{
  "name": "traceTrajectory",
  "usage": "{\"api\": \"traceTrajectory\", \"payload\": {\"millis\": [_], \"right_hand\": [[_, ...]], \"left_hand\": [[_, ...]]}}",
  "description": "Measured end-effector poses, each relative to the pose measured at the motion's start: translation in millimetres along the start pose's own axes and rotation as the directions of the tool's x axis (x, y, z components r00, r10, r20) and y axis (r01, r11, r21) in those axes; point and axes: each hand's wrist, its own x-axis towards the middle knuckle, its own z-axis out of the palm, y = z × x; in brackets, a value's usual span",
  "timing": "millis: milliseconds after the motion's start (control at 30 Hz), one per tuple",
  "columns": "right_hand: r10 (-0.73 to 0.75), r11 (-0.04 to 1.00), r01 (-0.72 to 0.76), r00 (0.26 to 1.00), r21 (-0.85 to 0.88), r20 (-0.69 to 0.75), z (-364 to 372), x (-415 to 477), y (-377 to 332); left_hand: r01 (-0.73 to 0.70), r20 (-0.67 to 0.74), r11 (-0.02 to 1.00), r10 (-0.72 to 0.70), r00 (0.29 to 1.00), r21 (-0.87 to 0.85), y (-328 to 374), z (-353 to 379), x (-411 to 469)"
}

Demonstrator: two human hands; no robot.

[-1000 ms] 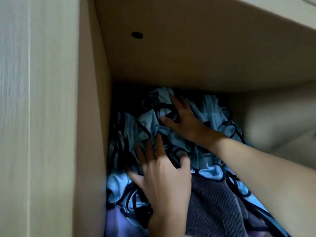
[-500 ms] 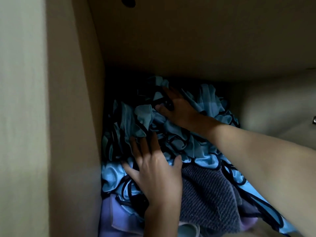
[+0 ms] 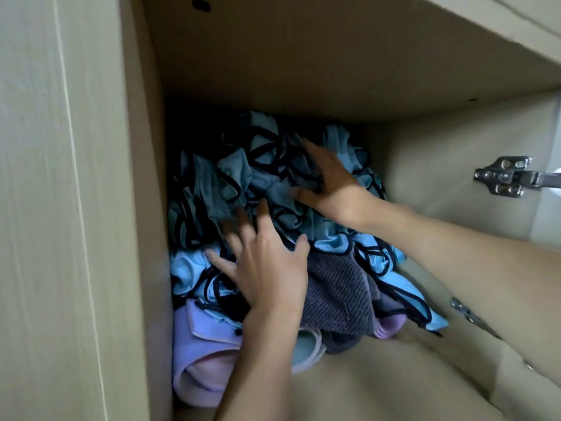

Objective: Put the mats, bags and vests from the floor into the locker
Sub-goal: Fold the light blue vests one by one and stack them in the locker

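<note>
Beige locker (image 3: 145,208) walls box us in, and the vests (image 3: 212,192) lie heaped at the back under both our hands. Our left hand (image 3: 267,268) lies flat, fingers spread, on the heap's near edge; our right hand (image 3: 331,183) presses open-fingered further in. Neither grips anything. Below our left wrist sits a purple mat (image 3: 200,360), with a grey cloth (image 3: 337,293) beside it. We judge the vests light, limp and slippery: best bunched by the handful, not by a strap.

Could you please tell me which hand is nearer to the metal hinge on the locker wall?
Right. The right hand rests on the blue vests, left of the hinge; the left hand lies lower and farther left.
</note>
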Motion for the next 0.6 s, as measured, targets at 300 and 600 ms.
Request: {"api": "traceTrajectory", "payload": {"millis": [300,600], "right_hand": [[0.257,0.961,-0.26,0.965,-0.091,-0.048,-50.7,-165.1,-3.8],[0.664,0.732,-0.666,0.744,-0.145,-0.069,-88.2,-416.4,-13.5]], "left_hand": [[-0.12,0.202,0.957,0.176,0.964,-0.263,27.5,-24.9,-80.2],[-0.149,0.678,0.911,0.387,0.625,-0.383,25.9,-9.1,-255.7]]}}
